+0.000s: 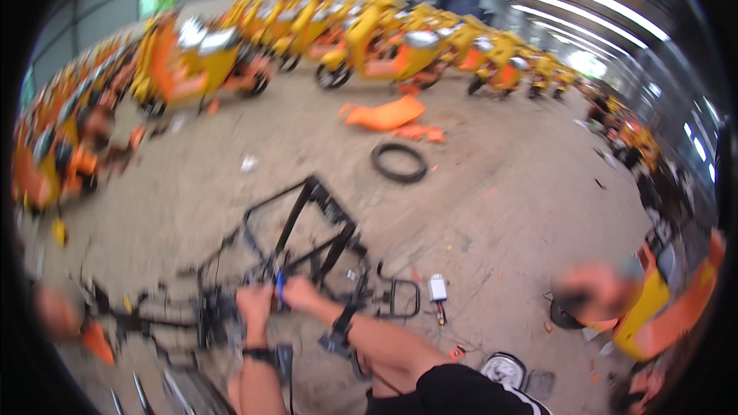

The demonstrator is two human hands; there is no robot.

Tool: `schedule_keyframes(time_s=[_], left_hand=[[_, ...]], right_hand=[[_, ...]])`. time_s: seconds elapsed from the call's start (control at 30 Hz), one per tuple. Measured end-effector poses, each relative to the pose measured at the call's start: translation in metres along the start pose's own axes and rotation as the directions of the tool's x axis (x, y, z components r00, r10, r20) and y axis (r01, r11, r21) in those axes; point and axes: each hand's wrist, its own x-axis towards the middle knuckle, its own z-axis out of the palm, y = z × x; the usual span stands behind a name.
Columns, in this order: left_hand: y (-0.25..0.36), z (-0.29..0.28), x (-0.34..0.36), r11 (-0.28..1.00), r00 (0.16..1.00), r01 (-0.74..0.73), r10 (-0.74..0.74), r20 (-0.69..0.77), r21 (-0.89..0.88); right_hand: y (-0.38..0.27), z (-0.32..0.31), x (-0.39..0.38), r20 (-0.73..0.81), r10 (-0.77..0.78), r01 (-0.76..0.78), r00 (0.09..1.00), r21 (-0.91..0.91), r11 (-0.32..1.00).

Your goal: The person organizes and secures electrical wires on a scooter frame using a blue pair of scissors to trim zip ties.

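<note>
A bare black scooter frame (292, 223) lies on the floor in front of me, and both my hands are over its near part. My left hand (255, 303) is closed, its fingers bent around something too small or hidden to name. Right beside it, my right hand (301, 293) closes on a small blue piece (279, 284), perhaps a tool handle; blur hides its kind. Both wrists wear black straps with small devices. Dark cables and brackets (211, 315) lie left of my hands.
A white box with wires (437, 287) lies right of the frame, near my shoe (503, 371). Farther off are a black tyre (399, 162) and orange panels (388, 115). Yellow scooters (384, 46) stand in rows behind. Another person (600, 288) is beside a yellow scooter at right.
</note>
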Motion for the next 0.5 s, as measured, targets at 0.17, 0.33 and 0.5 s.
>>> schedule_keyframes(time_s=[0.17,0.33,0.5], left_hand=[[0.039,-0.012,-0.001,0.789,0.845,0.528,-0.455,0.28,-0.313],[0.039,0.0,0.016,0.747,0.854,0.52,-0.44,0.278,-0.415],[0.028,-0.014,-0.013,0.792,0.827,0.545,-0.456,0.329,-0.275]], right_hand=[[-0.003,0.005,-0.011,-0.028,0.125,-0.117,0.992,0.193,0.974],[-0.011,-0.016,0.001,-0.004,0.037,-0.035,0.999,0.237,0.971],[0.011,0.007,-0.017,0.011,0.11,-0.109,0.994,0.255,0.961]])
